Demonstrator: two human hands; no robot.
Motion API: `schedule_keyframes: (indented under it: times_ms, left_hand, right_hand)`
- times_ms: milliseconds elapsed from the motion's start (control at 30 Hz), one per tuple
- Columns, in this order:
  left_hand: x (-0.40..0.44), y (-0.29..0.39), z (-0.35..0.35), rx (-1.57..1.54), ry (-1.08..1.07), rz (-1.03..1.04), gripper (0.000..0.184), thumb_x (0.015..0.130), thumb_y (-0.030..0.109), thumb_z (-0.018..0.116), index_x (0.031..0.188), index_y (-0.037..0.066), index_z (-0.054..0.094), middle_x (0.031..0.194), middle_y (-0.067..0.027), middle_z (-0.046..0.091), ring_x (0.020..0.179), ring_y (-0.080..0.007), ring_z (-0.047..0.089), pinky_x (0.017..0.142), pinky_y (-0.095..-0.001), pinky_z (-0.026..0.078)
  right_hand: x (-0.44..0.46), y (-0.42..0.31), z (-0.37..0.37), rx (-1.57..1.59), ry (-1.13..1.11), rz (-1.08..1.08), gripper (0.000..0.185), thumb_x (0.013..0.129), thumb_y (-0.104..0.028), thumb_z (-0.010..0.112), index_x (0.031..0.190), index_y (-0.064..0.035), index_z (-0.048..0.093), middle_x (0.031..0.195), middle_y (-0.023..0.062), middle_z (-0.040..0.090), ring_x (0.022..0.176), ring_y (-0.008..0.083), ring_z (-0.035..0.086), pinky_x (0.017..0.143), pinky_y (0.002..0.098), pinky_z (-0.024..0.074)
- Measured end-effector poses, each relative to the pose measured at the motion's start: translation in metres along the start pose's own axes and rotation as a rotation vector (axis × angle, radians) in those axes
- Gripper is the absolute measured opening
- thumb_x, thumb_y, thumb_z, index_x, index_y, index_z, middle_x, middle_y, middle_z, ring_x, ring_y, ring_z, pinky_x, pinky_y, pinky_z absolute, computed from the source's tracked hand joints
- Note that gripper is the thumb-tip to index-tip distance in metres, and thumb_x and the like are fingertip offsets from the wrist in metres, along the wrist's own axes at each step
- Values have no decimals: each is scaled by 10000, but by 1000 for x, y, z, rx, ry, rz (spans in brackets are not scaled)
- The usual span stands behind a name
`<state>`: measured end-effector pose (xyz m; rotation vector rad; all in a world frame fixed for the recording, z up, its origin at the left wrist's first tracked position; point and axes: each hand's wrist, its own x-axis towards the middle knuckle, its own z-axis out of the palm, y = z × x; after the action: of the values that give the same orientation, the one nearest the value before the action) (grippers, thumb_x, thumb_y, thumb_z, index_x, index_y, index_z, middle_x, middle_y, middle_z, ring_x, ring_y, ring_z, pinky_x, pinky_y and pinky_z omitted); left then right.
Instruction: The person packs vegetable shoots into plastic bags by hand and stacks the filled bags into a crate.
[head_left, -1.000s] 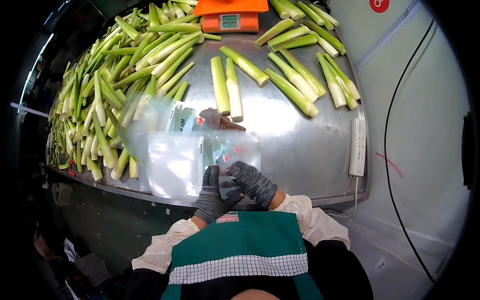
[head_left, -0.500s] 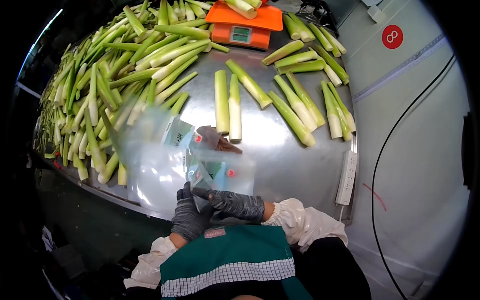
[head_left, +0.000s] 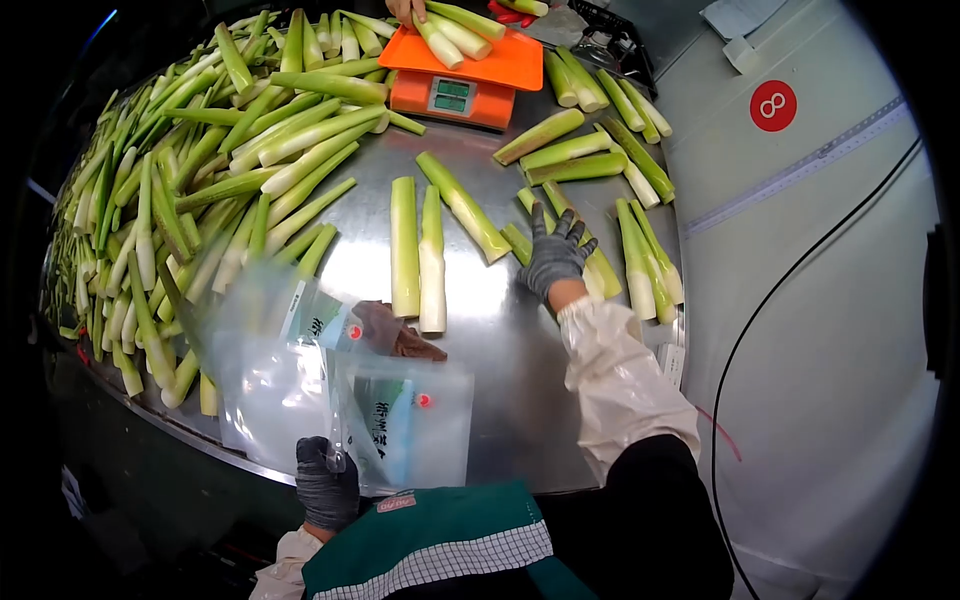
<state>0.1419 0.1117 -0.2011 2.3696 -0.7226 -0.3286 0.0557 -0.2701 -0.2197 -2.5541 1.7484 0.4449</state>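
Note:
My left hand (head_left: 326, 486), in a grey glove, is closed on the edge of a clear plastic bag (head_left: 345, 425) at the table's front edge. More clear bags with green and blue printing (head_left: 400, 425) lie beside and under it. My right hand (head_left: 555, 255), also gloved, reaches out with fingers spread over a group of green and white stalks (head_left: 603, 272), partly covering them. Whether it touches them is hard to tell. Two stalks (head_left: 404, 245) lie side by side left of that hand, with a slanted one (head_left: 462, 205) between.
A large heap of stalks (head_left: 200, 180) covers the table's left side. An orange scale (head_left: 452, 98) stands at the back, where another person's hand (head_left: 405, 10) is near stalks on its tray. A brown cloth (head_left: 415, 345) lies behind the bags. A power strip (head_left: 670, 364) sits at the right edge.
My right hand has left the bags and moved forward and right, opening over the stalks. My left hand has shifted left with the bag. Another person's hand and stalks now show at the scale.

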Motion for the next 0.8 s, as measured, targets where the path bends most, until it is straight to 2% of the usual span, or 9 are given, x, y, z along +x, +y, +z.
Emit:
schedule_keyframes:
  times_ms: [200, 333, 367, 400, 500, 600, 667, 733, 800]
  left_hand:
    - [0, 0, -3, -13, -55, 105, 179, 699, 63, 539, 859, 38, 465, 764, -165, 487, 610, -331, 522, 548, -386, 422]
    - [1, 8, -10, 65, -7, 297, 183, 685, 65, 555, 862, 41, 512, 740, -158, 495, 590, -328, 526, 523, -388, 426]
    - [2, 12, -12, 146, 3, 342, 184, 679, 59, 564, 858, 43, 526, 730, -155, 496, 585, -326, 527, 509, -391, 425]
    - [2, 14, -13, 152, 3, 331, 184, 679, 59, 564, 858, 43, 526, 730, -155, 496, 585, -326, 527, 509, -391, 425]
    - [3, 18, -20, 153, 3, 386, 205, 676, 27, 583, 873, 49, 533, 730, -159, 508, 569, -319, 535, 474, -386, 425]
    - [0, 16, -14, 34, 114, 320, 226, 686, 26, 579, 903, 50, 522, 720, -157, 513, 549, -320, 537, 464, -379, 425]
    - [2, 15, -19, 32, 144, 381, 229, 701, 32, 575, 919, 64, 512, 701, -149, 519, 533, -326, 536, 455, -385, 425]
    - [11, 24, -29, 143, -62, 431, 204, 715, 37, 569, 907, 80, 514, 672, -137, 525, 527, -327, 538, 450, -389, 427]
    - [17, 31, -28, 168, -57, 467, 129, 728, 77, 570, 843, 95, 516, 621, -119, 523, 514, -307, 539, 437, -382, 429]
  right_hand:
    - [48, 9, -20, 194, -198, 68, 1039, 592, -315, 711, 1353, -246, 7, 1352, 223, 149, 1254, 370, 172, 993, 527, 142]
    - [68, 6, 6, 211, -84, 62, 1050, 551, -356, 742, 1349, -224, 73, 1301, 151, 336, 1184, 317, 342, 953, 470, 272]
    - [65, 1, 10, 161, 66, 75, 774, 591, -291, 698, 1261, -135, 344, 1161, 172, 483, 1055, 300, 478, 885, 426, 364]
    - [70, 2, 14, 161, 59, 65, 774, 591, -291, 698, 1261, -135, 344, 1161, 172, 483, 1055, 300, 478, 885, 426, 364]
    - [76, 13, 19, 254, 99, -32, 322, 636, -199, 598, 905, -23, 598, 885, 231, 581, 856, 333, 563, 753, 369, 453]
    - [51, 27, -11, 297, 81, 0, 390, 652, -283, 649, 943, -33, 581, 966, 193, 579, 894, 310, 564, 772, 372, 443]
    - [18, 51, -28, 403, 275, -64, 398, 626, -283, 657, 900, -8, 568, 886, 219, 579, 801, 332, 576, 710, 392, 453]
    - [-9, 94, -33, 740, 318, -138, 338, 621, -213, 647, 864, 2, 550, 784, 170, 584, 680, 281, 579, 616, 366, 461]
    - [-80, 109, -76, 1245, 317, -198, 250, 651, -96, 620, 876, -15, 545, 716, 51, 545, 604, 144, 526, 567, 272, 459]
